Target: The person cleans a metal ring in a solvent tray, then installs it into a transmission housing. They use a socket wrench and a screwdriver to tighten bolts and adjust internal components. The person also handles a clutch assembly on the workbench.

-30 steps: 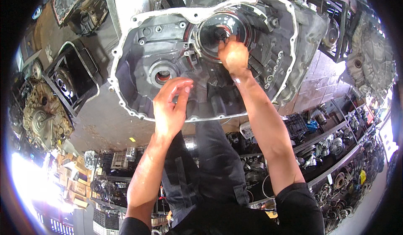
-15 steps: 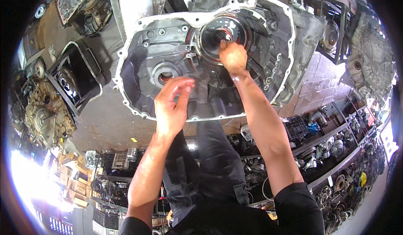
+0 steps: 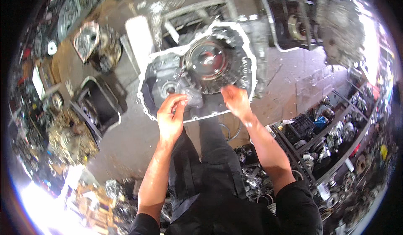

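Two greasy hands at grey, oil-dark gearbox housing (image 3: pixel 157 73)

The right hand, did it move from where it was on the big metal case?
Yes. The right hand came off the round part and sits lower, at the rim of the metal case.

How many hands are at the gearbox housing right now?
2: the left hand on the housing's lower left rim, the right hand at the round drum's lower edge.
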`<state>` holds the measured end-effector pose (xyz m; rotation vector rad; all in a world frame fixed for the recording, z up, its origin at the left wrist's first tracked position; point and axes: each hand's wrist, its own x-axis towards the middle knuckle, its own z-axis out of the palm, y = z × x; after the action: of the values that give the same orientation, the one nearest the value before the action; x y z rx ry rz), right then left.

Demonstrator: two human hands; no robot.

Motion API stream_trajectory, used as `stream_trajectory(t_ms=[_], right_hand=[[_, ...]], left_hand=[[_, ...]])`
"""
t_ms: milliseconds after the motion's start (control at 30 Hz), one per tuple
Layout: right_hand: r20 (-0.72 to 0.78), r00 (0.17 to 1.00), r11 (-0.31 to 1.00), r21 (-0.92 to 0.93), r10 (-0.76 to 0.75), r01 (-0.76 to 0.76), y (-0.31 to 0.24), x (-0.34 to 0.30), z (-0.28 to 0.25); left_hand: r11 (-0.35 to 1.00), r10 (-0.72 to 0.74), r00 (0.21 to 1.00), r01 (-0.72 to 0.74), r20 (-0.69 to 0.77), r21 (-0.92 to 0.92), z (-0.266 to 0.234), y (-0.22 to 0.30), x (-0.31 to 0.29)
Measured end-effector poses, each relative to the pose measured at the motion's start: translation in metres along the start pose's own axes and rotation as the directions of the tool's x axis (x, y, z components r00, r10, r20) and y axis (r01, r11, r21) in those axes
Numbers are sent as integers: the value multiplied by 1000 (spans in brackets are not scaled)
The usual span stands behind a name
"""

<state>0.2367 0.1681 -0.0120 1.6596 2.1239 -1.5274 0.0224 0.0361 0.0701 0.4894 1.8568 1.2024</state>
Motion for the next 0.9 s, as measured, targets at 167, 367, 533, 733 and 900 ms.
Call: stream_trajectory(t_ms=[167,367,533,733,900], right_hand=[[-280,957,982,-149,72,-118,-22,-174,-99],[-747,475,885,368,465,-287,-27,-431,-95],[-603,-79,567,781,794,-263,-4,-620,83],[-170,-516,25,961,840,-275,-41,-706,391],[494,-550,-478,858,673,186,-135,-710,568]], left_hand=[[989,148,965,-146,217,-28,-21,24,-25],[994,40,691,-103,721,43,-44,-15,27],[607,-338,375,-614,863,505,-55,-30,76],[250,-716,330,-701,615,667,-17,-17,33],[265,-819,384,-408,427,874,93,-51,-55]])
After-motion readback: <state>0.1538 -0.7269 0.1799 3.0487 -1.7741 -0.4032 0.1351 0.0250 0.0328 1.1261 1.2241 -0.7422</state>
